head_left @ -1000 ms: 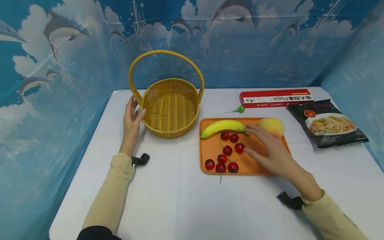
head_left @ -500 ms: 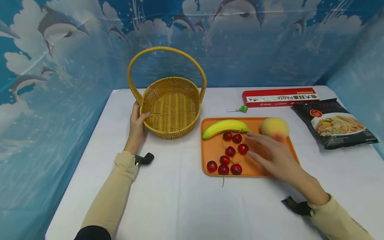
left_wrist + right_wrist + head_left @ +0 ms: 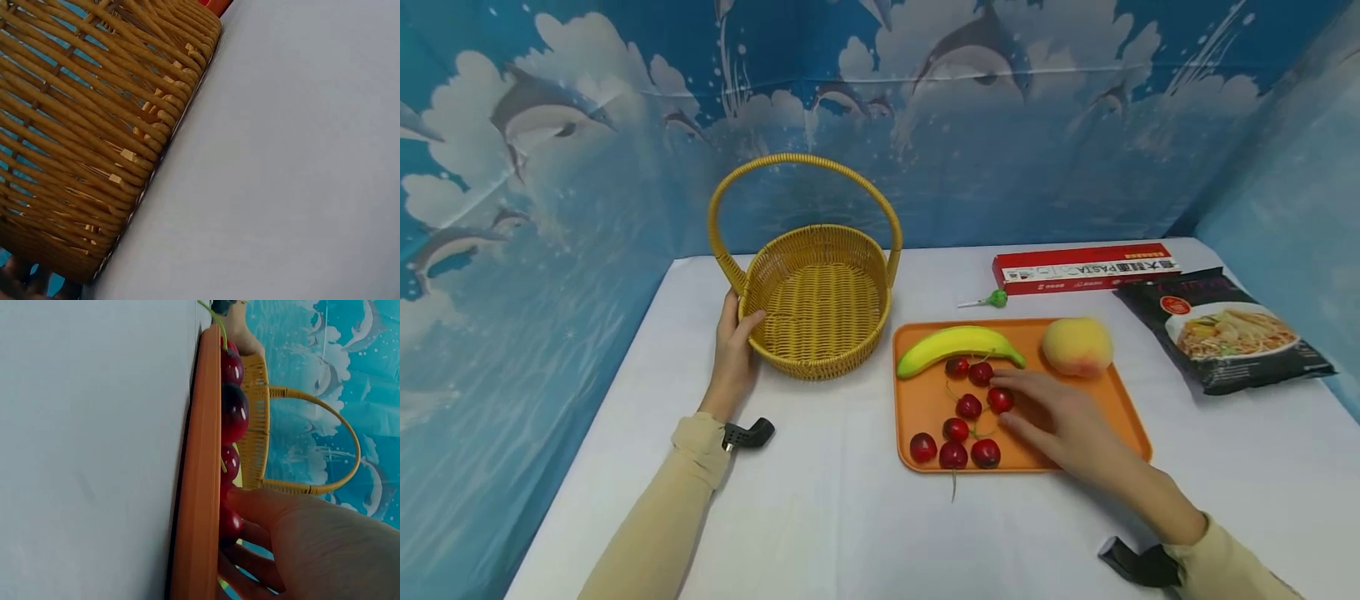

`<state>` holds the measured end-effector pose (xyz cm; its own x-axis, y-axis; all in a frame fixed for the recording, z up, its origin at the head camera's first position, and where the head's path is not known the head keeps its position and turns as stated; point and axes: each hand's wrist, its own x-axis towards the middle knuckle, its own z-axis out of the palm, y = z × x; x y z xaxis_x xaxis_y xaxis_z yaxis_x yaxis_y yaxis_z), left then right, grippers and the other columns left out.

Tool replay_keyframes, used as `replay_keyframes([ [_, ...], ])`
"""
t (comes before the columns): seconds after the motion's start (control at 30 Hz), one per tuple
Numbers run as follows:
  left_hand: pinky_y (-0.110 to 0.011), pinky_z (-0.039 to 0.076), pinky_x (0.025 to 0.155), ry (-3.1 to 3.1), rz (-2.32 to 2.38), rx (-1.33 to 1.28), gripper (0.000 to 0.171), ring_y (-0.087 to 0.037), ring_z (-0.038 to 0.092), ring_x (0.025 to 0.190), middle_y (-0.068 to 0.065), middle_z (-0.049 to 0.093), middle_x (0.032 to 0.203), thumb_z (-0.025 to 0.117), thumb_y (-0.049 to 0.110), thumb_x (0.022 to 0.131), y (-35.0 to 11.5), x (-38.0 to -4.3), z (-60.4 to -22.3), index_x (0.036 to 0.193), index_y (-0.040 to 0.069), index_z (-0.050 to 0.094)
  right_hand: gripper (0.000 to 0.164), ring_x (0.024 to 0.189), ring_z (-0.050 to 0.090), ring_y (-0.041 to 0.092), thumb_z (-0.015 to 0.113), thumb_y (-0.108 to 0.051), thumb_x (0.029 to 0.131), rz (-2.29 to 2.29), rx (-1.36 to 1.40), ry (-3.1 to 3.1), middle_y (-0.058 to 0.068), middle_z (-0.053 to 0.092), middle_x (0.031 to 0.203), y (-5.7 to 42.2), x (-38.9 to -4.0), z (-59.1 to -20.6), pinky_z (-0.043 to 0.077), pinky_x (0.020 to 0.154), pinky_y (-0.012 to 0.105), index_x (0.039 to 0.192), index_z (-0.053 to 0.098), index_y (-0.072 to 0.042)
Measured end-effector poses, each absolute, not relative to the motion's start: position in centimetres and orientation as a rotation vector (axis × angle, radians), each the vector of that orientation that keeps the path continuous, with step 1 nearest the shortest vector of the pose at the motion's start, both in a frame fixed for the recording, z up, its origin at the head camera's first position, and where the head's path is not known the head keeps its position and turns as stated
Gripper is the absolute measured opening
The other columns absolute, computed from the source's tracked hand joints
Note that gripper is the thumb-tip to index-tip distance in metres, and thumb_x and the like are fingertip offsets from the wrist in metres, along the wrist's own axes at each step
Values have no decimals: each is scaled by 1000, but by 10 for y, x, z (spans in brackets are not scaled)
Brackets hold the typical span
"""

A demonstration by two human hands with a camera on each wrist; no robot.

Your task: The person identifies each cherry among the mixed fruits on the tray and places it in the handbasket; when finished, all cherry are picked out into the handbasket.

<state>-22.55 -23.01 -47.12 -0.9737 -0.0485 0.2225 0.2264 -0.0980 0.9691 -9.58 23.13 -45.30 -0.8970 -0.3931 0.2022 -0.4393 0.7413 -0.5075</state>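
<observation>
The tray (image 3: pixel 921 404), orange and shallow, lies on the white surface (image 3: pixel 805 517). Left of the tray, well apart from it, stands a woven yellow basket (image 3: pixel 820 308) with a tall looped handle. The left hand (image 3: pixel 730 358) grips the basket's side farthest from the tray, thumb over the rim, the other fingers around the outside.

Over the tray's right half reaches the right hand (image 3: pixel 1075 429), its thumb and forefinger on either side of a red cherry (image 3: pixel 1000 400) near the tray's middle; I cannot tell whether the fingers are grasping it. Seven other cherries (image 3: pixel 953 455) are scattered over the tray's left half. A banana (image 3: pixel 958 343) lies along the tray's far left side, and a peach (image 3: pixel 1077 346) sits near its far right corner.

Beyond the tray are a green lollipop (image 3: pixel 997 298) and a red pasta box (image 3: pixel 1086 268); a black noodle packet (image 3: pixel 1228 329) lies to its right.
</observation>
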Motion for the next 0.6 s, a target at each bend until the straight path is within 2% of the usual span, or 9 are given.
replay_keyframes([
  [0.13, -40, 31, 125, -1959, -2209, -226, 64, -37, 37, 148, -20, 36, 161, 47, 10, 101, -230, -224, -473, 163, 14, 32, 51, 130, 62, 29, 80, -26, 94, 891, 656, -2854, 3, 69, 139, 225, -89, -452, 49, 109, 59, 142, 65, -17],
  [0.3, -35, 32, 124, -1968, -2200, -205, 65, -33, 36, 150, -17, 36, 162, 47, 11, 101, -231, -223, -475, 163, 16, 32, 48, 128, 62, 26, 81, -19, 93, 861, 689, -2849, 2, 70, 136, 222, -86, -451, 52, 108, 55, 139, 67, -17],
  [0.4, -36, 32, 124, -1964, -2212, -178, 66, -33, 36, 150, -17, 36, 163, 47, 9, 99, -233, -224, -472, 163, 16, 32, 45, 127, 63, 27, 79, -16, 94, 887, 686, -2860, 3, 71, 134, 220, -87, -452, 53, 107, 56, 137, 68, -16],
  [0.6, -42, 28, 125, -1923, -2249, -168, 75, -32, 35, 150, -17, 35, 163, 41, 1, 88, -228, -225, -473, 162, 14, 33, 43, 125, 64, 27, 77, -16, 96, 918, 649, -2883, 3, 71, 133, 224, -89, -453, 53, 106, 57, 138, 67, -16],
])
